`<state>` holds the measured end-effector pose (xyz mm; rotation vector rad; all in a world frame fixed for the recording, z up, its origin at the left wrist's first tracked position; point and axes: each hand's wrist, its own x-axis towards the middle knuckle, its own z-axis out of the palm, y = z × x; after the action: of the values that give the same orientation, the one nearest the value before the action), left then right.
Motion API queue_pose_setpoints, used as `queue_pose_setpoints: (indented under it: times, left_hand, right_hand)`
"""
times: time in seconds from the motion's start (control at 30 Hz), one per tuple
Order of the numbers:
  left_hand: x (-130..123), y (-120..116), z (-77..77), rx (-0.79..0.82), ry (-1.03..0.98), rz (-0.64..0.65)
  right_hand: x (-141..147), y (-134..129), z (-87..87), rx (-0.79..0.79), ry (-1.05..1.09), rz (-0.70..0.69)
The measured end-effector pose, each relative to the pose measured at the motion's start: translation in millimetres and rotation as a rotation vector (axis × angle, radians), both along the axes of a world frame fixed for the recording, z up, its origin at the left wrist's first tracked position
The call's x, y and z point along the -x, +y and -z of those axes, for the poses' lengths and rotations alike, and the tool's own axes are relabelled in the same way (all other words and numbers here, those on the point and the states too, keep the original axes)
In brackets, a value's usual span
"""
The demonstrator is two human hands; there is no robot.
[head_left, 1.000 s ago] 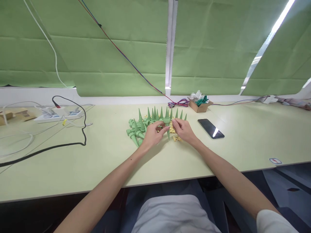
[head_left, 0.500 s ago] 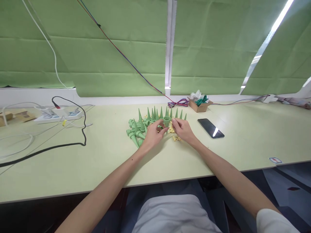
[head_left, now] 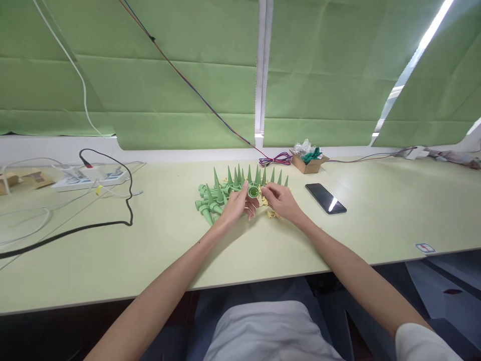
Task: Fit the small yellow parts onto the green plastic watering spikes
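Note:
My left hand [head_left: 236, 205] is closed round a green plastic watering spike [head_left: 253, 192], its round hollow end facing up toward me. Just right of that rim, the fingertips of my right hand [head_left: 280, 198] are pinched together; whatever they hold, if anything, is too small to make out. Small yellow plastic pieces [head_left: 273, 214] lie under and beside my right hand, partly covered by it. Left of my left hand is a heap of green spikes [head_left: 210, 205], some lying on their sides. Behind both hands, several more spikes [head_left: 257, 175] stand point up in a row.
A black phone [head_left: 325, 198] lies to the right on the table [head_left: 150, 260]. Farther back are a small cardboard box [head_left: 306, 165] with plastic wrap and green material, and a coiled cable [head_left: 278, 159]. At left, a power strip [head_left: 90, 178] trails cords, including a thick black cable [head_left: 93, 225].
My left hand has tipped the spike so its open end faces me more, and shifted it slightly left and down. My right hand has stayed close beside it, still pinched.

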<state>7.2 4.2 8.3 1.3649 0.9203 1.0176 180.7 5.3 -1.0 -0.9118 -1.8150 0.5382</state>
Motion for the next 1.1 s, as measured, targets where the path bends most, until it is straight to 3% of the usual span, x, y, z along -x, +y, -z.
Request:
queue_pose_setpoints:
  times: [0.33,0.5,0.7,1.1]
  left_hand:
    - [0,-2,-1.1,0.040,-0.065,0.082]
    - [1,-7,-4.6,-0.048,0.021,0.125]
    - [3,-12,-6.9,-0.303,0.231,0.071]
    - [0,-7,3.1,-0.607,0.460,-0.164]
  right_hand:
    - [-2,2,1.5,0.032,0.006,-0.018]
    - [-2,3,0.4,0.018,-0.018,0.009]
    - [-2,2,-2.4,-0.009,-0.096,0.072]
    - [0,5,1.8,-0.044,-0.130,0.103]
